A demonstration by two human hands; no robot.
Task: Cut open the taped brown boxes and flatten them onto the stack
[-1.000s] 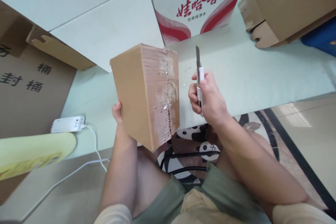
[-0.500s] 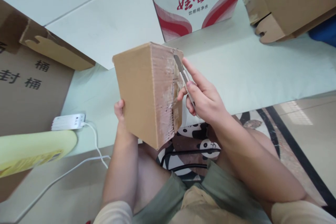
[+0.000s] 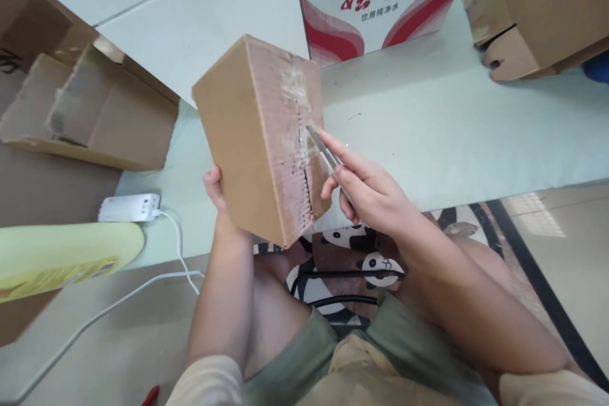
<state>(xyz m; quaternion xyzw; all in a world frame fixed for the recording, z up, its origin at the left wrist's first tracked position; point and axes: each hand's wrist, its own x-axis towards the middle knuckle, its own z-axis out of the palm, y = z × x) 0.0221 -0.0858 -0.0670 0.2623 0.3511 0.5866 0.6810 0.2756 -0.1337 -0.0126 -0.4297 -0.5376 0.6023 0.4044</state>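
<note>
Holding the box (image 3: 257, 139) up off the pale table (image 3: 428, 133), my left hand (image 3: 215, 187) grips its lower left side; only the thumb shows, the fingers hidden behind the cardboard, so I cannot tell how far they wrap. My right hand (image 3: 371, 193) is closed around the knife (image 3: 323, 149), forefinger laid along it, blade tip touching the taped seam on the box's end. I judge the risk is a slip: the blade could skid on the tape and jump toward my left wrist, or sink deep and cut whatever is inside. The box is sealed, contents unseen. Left of it an open carton (image 3: 90, 114) lies flat, its inside hidden; behind, a red-printed carton (image 3: 380, 6) stands closed; far right another brown carton (image 3: 537, 6) rests, contents not visible.
</note>
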